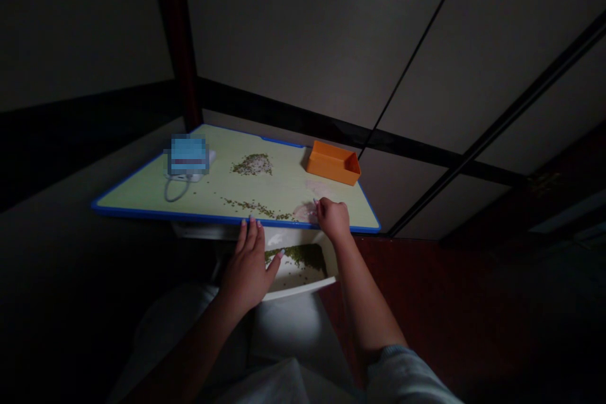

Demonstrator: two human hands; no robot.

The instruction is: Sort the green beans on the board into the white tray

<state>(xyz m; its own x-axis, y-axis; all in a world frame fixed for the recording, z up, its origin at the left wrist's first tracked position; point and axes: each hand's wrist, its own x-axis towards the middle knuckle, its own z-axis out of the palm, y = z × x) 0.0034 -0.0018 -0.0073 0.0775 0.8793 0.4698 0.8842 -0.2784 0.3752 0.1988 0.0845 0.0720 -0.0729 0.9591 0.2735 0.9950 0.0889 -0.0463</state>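
My left hand (249, 271) lies with its fingers stretched out against the table's front edge, thumb apart over the drawer. On the tabletop, my right hand (334, 218) is closed with its fingertips pressed together; what they hold, if anything, is too small to see. Beside those fingertips lies a patch of pale grains (307, 212). A scattered line of small green beans (255, 207) runs leftward from there. Farther back sits a mixed heap of pale grains and green beans (253, 165). Below the table edge, a white open drawer (298, 290) contains more green beans (307, 255).
An orange open box (334, 164) stands at the table's back right. At the left are a blurred blue-and-white item (188, 156) and a looped cable (177, 196). The pale green tabletop (222, 145) has a blue rim. Panelled walls (307, 31) rise behind it.
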